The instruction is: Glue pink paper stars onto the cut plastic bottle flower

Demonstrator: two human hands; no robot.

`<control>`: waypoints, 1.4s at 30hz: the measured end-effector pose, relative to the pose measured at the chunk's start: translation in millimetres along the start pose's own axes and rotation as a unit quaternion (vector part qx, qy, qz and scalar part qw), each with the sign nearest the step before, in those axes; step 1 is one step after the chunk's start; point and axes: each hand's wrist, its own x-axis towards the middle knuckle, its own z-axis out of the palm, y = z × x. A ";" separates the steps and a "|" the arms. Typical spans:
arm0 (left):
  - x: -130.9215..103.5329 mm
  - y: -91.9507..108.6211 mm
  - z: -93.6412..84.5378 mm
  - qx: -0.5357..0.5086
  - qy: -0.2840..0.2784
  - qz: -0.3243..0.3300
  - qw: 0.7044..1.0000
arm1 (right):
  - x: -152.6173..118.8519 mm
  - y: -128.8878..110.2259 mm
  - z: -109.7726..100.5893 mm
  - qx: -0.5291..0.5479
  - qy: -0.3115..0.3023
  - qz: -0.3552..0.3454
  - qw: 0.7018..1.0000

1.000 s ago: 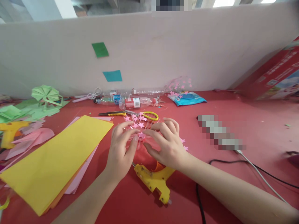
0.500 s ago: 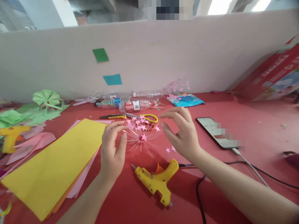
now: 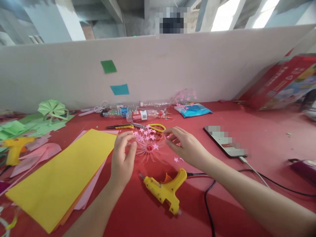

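A clear plastic bottle piece (image 3: 149, 154), cut into thin strips that fan out around a red cap (image 3: 149, 148), sits on the red table. Pink paper stars (image 3: 147, 131) are on its far strips. My left hand (image 3: 123, 156) is at its left side, fingers curved and thumb apart. On the right, my right hand (image 3: 184, 143) has its fingertips at the strip ends, with a gap between thumb and fingers. Whether either hand touches the clear strips is hard to see. A yellow glue gun (image 3: 163, 191) lies in front, nozzle pointing left.
Yellow paper sheets (image 3: 66, 174) lie at left, near green paper (image 3: 14, 128) and another glue gun (image 3: 16, 149). Behind are a utility knife (image 3: 120, 126), scissors (image 3: 156, 127), plastic bottles (image 3: 139, 115) and a blue packet (image 3: 195, 110). A phone (image 3: 224, 143) and cables are at right.
My right hand has moved in toward the bottle piece and lowered. My left hand has shifted slightly right. The camera view has tilted up a little.
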 end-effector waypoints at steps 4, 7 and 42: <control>-0.5 1.4 0.1 0.003 -0.002 0.008 1.000 | -2.9 2.8 1.6 0.016 0.009 0.004 1.000; -0.4 2.5 -0.6 0.013 0.002 0.008 1.000 | -3.5 5.5 1.0 0.026 0.016 0.008 0.999; -15.8 31.8 -7.1 0.075 -0.061 0.231 0.968 | -15.9 77.1 -5.2 -0.200 -0.116 -0.018 0.973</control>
